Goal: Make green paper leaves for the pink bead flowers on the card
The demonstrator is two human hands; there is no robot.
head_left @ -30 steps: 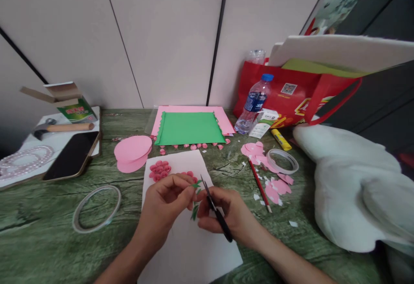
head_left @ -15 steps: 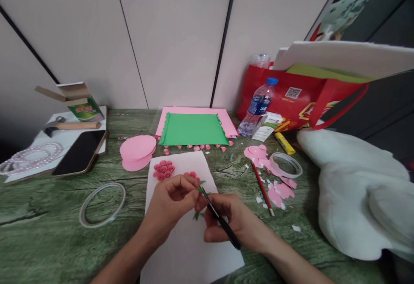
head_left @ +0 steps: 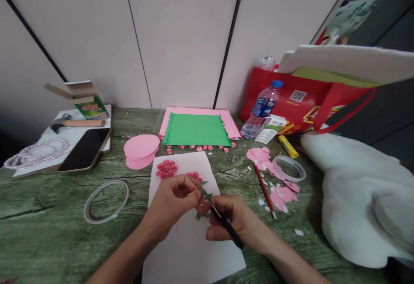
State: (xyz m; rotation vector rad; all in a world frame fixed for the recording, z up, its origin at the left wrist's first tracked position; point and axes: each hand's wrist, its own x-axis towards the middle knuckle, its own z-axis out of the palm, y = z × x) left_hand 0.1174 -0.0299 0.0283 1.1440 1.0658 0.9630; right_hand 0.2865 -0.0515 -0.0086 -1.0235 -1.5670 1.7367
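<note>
My left hand (head_left: 176, 200) is closed in a pinch over the white sheet (head_left: 190, 249), with a small green paper piece (head_left: 203, 191) at its fingertips. My right hand (head_left: 231, 217) grips black-handled scissors (head_left: 226, 224), seen nearly edge-on. Their thin metal tips reach the green piece beside my left fingertips; whether the blades are apart cannot be made out. A cluster of rolled pink paper flowers (head_left: 167, 169) lies on the sheet's upper left. A second pink cluster (head_left: 194, 176) with green leaves (head_left: 198, 216) near it is partly hidden behind my hands.
A green paper panel (head_left: 197, 129) lies at the back, with small pink rolls along its front. Pink ovals (head_left: 141, 148), a tape roll (head_left: 106, 202) and a phone (head_left: 86, 149) are leftward. Rightward are a pencil (head_left: 265, 191), pink scraps (head_left: 283, 193), a bottle (head_left: 261, 109) and a white plush (head_left: 352, 206).
The whole scene has shifted slightly to the right in view. Both hands keep nearly the same pose, with the scissor tips still at the green paper piece.
</note>
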